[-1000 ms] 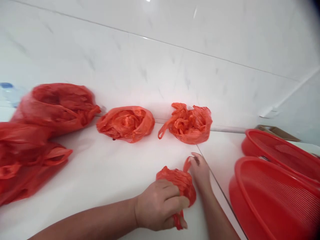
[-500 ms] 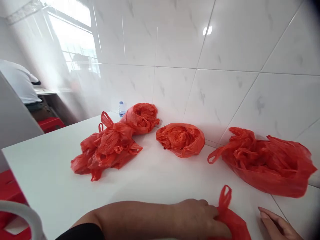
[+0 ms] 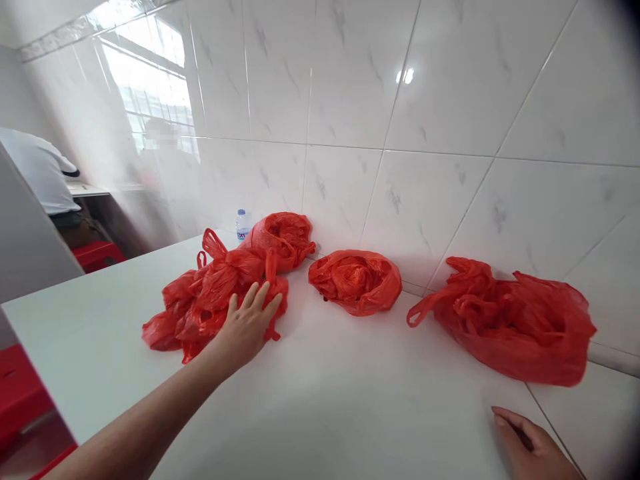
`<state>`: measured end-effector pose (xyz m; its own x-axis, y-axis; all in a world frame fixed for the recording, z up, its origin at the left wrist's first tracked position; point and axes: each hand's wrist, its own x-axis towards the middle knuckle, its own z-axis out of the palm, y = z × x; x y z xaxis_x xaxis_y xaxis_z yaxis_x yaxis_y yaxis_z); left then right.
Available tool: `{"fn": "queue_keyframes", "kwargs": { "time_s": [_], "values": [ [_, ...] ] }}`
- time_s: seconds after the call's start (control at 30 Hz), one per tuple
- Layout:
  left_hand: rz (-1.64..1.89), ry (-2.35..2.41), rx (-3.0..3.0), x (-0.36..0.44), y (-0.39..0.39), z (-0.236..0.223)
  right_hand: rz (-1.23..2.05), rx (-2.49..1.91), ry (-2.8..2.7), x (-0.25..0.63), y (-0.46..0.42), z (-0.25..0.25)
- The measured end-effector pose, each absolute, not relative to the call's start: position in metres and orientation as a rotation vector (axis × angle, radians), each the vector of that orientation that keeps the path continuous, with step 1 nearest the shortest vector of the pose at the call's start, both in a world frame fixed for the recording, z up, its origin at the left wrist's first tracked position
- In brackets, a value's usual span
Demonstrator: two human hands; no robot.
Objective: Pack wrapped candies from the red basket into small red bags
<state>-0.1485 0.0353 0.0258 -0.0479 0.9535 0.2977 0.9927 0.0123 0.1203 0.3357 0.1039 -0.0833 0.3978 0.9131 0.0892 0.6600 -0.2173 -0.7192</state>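
Note:
My left hand (image 3: 247,325) is stretched far out, fingers spread, resting on the right edge of a loose pile of crumpled red plastic bags (image 3: 200,300) on the white table (image 3: 325,393). It grips nothing. My right hand (image 3: 530,448) lies at the bottom right on the table, fingers loosely curled, with nothing visible in it. Behind the pile, a red bag stuffed with bags (image 3: 283,237) leans at the wall. A second stuffed red bag (image 3: 355,280) sits in the middle, and a third, larger one (image 3: 515,320) is at the right.
A small water bottle (image 3: 243,223) stands by the tiled wall (image 3: 400,133) behind the pile. A person in a white shirt (image 3: 35,170) sits at the far left. Red stools or crates (image 3: 20,393) stand beside the table's left edge.
My left hand has let go of the small red bag near me and reached forward left onto the pile. That small bag is out of view now. My right hand has hardly moved.

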Motion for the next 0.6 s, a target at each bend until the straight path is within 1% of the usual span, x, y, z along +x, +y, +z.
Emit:
{"fn": "queue_keyframes", "kwargs": {
  "time_s": [0.07, 0.13, 0.23, 0.47, 0.6],
  "values": [
    [-0.25, -2.164, -2.2, -0.152, 0.034, 0.02, 0.472, -1.948, -1.356, 0.332, 0.102, -0.08],
    [-0.168, -2.112, -2.354, -0.15, 0.039, 0.014, 0.489, -1.932, -1.362, 0.329, 0.101, -0.078],
    [-0.182, -2.009, -2.392, -0.146, 0.057, 0.005, 0.497, -1.941, -1.363, 0.326, 0.098, -0.075],
    [-0.183, -1.994, -2.056, -0.172, 0.102, -0.019, 0.511, -1.897, -1.351, 0.32, 0.094, -0.073],
    [-0.215, -1.934, -1.991, -0.163, 0.109, -0.02, 0.468, -1.876, -1.356, 0.311, 0.093, -0.071]
  ]
}}
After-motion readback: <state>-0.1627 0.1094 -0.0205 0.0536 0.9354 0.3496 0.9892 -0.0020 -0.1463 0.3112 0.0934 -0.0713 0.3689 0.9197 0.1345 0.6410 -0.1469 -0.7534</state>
